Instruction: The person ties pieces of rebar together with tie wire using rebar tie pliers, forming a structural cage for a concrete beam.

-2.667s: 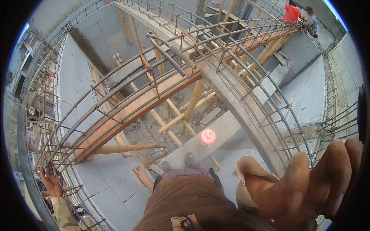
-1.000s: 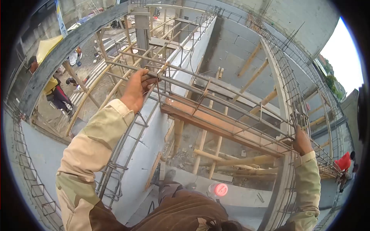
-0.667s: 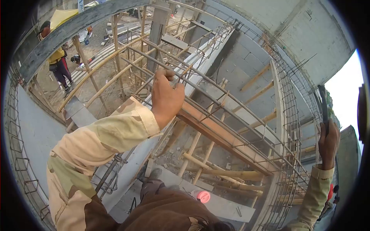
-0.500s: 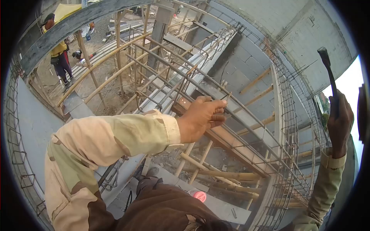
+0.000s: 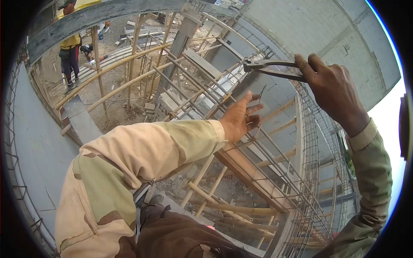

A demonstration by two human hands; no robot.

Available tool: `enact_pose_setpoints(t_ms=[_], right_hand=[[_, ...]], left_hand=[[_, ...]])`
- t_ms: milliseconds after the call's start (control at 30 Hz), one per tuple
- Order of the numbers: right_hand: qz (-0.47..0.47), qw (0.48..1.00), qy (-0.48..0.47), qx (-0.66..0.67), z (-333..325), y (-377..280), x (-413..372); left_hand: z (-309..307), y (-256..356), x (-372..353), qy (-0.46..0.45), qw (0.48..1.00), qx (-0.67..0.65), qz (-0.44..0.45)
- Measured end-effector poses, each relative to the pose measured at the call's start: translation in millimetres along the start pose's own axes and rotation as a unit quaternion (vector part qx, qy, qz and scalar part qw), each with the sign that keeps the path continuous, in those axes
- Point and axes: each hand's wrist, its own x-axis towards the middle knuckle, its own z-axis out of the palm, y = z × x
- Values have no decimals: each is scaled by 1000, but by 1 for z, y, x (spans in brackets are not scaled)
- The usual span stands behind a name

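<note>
You have open room at five o'clock past the brown plank [image 5: 254, 173]'s edge, and your right hand [image 5: 334, 89], clenched at two o'clock, has swung the pincers [image 5: 259, 64] inward from upright, while your left hand [image 5: 238, 119] half-curls mid-view, its pinch on the thin wire [image 5: 261, 93] unclear.

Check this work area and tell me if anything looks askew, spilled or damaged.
Nothing clearly does. The pincers are held in the right grip, the reddish plank looks whole where it shows, and the rubble below seems ordinary site mess.

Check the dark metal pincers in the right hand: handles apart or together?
Apart: the pincers show a gap between their handles, ahead of the right hand. Jaws: cannot tell.
</note>
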Motion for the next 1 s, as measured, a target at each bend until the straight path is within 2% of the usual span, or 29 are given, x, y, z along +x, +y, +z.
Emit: enact_pose_setpoints(t_ms=[67, 100, 233, 300, 467, 667, 1000], right_hand=[[-8, 1000, -28, -7, 3, -6, 18], [-23, 999, -33, -5, 8, -8, 26], [-59, 998, -25, -12, 38, -17, 47], [-72, 997, 2, -18, 48, -27, 50], [-87, 991, 95, -37, 71, -61, 47], [-99, 988, 110, -37, 81, -84, 38], [-135, 978, 151, -55, 101, -79, 44]], left_hand=[[-24, 3, 19, -94, 992, 84, -15], [-17, -1, 8, -56, 990, 126, -17], [-13, -34, -25, -46, 982, 178, -42], [-11, -34, -34, 2, 978, 205, -47], [9, -18, -51, -41, 991, 103, -72], [12, -14, -53, -58, 994, 48, -84], [17, -9, -58, -67, 994, -18, -88]])
